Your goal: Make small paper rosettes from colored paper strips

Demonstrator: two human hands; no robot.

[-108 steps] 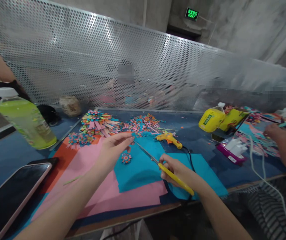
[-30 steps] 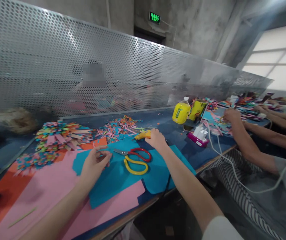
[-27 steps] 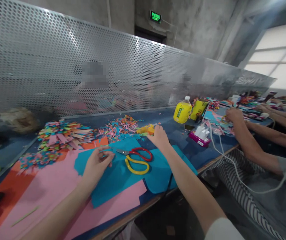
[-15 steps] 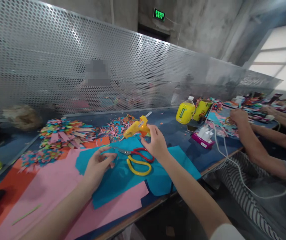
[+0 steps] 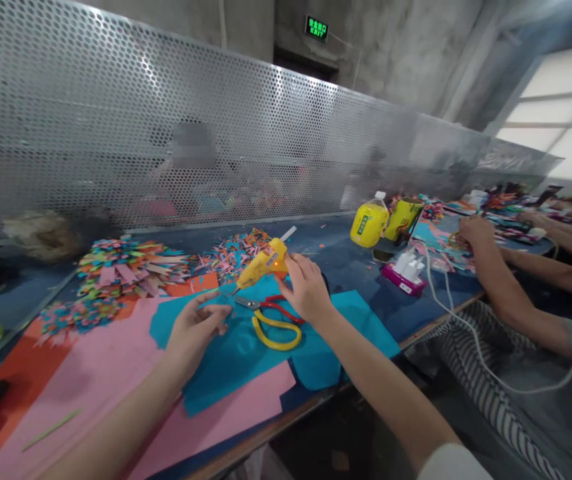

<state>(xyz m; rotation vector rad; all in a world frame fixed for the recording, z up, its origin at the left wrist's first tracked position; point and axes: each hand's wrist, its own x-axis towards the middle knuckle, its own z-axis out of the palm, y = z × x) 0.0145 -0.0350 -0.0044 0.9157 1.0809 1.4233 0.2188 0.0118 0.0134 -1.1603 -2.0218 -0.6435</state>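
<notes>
My right hand (image 5: 309, 287) is closed round the handle of a yellow hot glue gun (image 5: 261, 263). A glue stick pokes out of its back end and an orange light glows on its side. The gun's nozzle points down and left, close to the fingertips of my left hand (image 5: 199, 327). That hand is curled with its fingers together; what it pinches is too small to make out. Below the gun, scissors (image 5: 279, 337) with one red and one yellow handle lie on blue sheets (image 5: 236, 373). Pink sheets (image 5: 111, 360) lie under my left forearm.
Fringed colourful strip bundles (image 5: 121, 270) and a heap of scraps (image 5: 229, 257) lie at the back left. A yellow bottle (image 5: 369, 223) and a purple-and-white power strip (image 5: 406, 273) with a white cable stand at right. Beyond are a co-worker's arms (image 5: 511, 287). A perforated metal screen (image 5: 266, 147) borders the table.
My right hand has brought the glue gun down and left, tilting its nozzle towards my left fingertips. My left hand has stayed almost in place.
</notes>
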